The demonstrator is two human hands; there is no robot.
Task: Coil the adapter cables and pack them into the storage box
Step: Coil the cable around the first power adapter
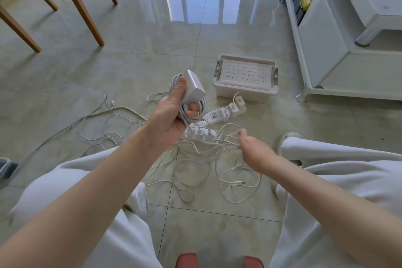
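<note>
My left hand (174, 113) grips a white power adapter (193, 88) with its cable wound in loops around it, held above the floor. My right hand (250, 148) reaches low over a tangle of white cables (208, 159) on the tiles, fingers curled around a few strands at their right end. The white storage box (245, 91) stands on the floor beyond, to the right of the adapter, with a perforated tray inside. A white power strip (215, 116) with plugs in it lies between the box and the tangle.
Wooden chair legs (87, 13) stand at the back left. A white cabinet (339, 50) is at the right. More loose cable (97, 115) trails to the left. My knees in light trousers frame the cables, with a red stool (187, 261) below.
</note>
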